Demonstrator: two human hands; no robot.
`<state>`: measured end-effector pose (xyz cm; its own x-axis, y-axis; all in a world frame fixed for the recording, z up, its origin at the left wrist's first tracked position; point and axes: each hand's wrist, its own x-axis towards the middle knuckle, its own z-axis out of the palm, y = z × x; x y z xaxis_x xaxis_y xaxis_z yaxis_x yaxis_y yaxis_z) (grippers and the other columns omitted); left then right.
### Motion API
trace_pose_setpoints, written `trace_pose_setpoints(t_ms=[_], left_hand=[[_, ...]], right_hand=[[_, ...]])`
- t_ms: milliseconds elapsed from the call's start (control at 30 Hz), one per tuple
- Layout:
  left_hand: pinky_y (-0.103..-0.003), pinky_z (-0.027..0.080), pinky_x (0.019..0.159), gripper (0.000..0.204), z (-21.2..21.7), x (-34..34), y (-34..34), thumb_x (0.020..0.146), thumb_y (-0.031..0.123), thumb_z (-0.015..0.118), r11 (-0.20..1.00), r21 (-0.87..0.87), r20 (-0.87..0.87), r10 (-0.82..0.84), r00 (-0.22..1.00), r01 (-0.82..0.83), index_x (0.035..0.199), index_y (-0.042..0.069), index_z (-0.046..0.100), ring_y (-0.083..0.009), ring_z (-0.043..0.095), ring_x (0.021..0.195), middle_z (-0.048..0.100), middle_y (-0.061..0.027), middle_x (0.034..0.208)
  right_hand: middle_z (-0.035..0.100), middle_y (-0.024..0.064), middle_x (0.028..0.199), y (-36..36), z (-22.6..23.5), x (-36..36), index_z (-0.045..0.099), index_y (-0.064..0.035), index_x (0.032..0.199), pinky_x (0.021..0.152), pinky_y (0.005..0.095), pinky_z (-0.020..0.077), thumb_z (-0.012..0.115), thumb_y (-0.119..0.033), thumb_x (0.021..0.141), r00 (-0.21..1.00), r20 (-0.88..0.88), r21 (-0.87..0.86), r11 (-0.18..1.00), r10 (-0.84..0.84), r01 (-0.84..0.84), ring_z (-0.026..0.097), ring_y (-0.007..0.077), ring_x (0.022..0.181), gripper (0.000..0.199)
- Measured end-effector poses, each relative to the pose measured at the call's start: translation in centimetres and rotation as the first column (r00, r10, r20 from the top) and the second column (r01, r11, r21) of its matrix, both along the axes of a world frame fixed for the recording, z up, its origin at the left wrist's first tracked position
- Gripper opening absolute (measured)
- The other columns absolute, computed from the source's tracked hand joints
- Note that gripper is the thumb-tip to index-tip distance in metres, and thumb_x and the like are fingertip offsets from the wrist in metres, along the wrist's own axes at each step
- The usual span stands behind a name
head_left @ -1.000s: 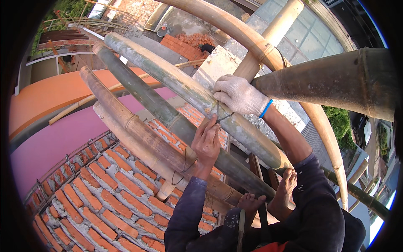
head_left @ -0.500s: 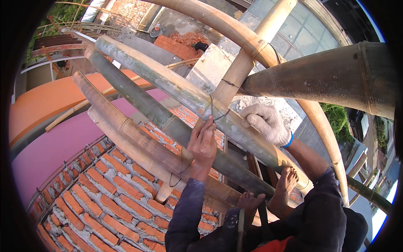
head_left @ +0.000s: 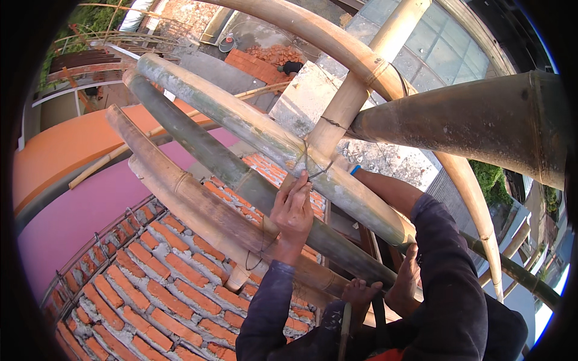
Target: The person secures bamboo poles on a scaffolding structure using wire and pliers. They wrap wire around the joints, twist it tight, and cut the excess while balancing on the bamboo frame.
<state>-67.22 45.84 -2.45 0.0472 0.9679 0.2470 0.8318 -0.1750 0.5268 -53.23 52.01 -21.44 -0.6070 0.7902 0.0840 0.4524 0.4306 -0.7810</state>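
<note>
A dark binding cord (head_left: 319, 173) wraps around the whitish-green bamboo pole (head_left: 259, 131), close to the bamboo crosspiece (head_left: 343, 107). My bare left hand (head_left: 292, 207) pinches the cord with thumb and fingertips on the pole's near side. My right hand (head_left: 341, 162) wears a pale knitted glove with a blue cuff. It reaches down behind the pole at the crosspiece, and only a bit of glove by the cuff shows; its fingers are hidden. More dark ties (head_left: 333, 122) hold the crosspiece to a thick brown bamboo (head_left: 457, 114).
My bare feet (head_left: 406, 280) rest on the lower bamboo poles. Below are a mortared brick surface (head_left: 180, 289), pink and orange curved walls (head_left: 78, 225), and a yard with stacked bricks (head_left: 256, 66). A curved bamboo (head_left: 301, 30) crosses overhead on the far side.
My right hand has moved from above the pole down behind it, so the glove is mostly hidden. My left hand stays pinched at the cord. The view has shifted slightly.
</note>
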Motion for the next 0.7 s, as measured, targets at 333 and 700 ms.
trace_pose_setpoints(t_ms=[333, 700], left_hand=[[-0.036, 0.059, 0.085, 0.018, 0.3, -0.3, -0.3, 0.085, -0.005, 0.074, 0.999, -0.033, 0.045, -0.013, 0.999, 0.014, 0.098, 0.005, 0.067, -0.0311, 0.072, 0.101, 0.075, -0.0110, 0.115], [-0.034, 0.060, 0.078, 0.016, -0.1, -0.3, 0.0, 0.083, -0.005, 0.074, 0.999, 0.042, 0.095, -0.019, 0.995, 0.015, 0.096, 0.004, 0.069, -0.0286, 0.073, 0.093, 0.075, -0.0108, 0.115]], right_hand=[[0.068, 0.0172, 0.117, -1.5, -2.5, 0.9, 0.061, -0.0050, 0.128, 0.097, 0.0403, 0.0515, 0.055, -0.029, 0.102, 0.990, -0.096, -0.367, 0.928, -0.105, 0.063, 0.064, 0.0284, 0.112, 0.036], [0.071, 0.0143, 0.113, 2.8, -6.3, -2.6, 0.065, -0.0037, 0.122, 0.090, 0.0373, 0.0553, 0.055, -0.029, 0.101, 0.884, -0.386, -0.694, 0.714, -0.263, -0.091, 0.068, 0.0255, 0.103, 0.034]])
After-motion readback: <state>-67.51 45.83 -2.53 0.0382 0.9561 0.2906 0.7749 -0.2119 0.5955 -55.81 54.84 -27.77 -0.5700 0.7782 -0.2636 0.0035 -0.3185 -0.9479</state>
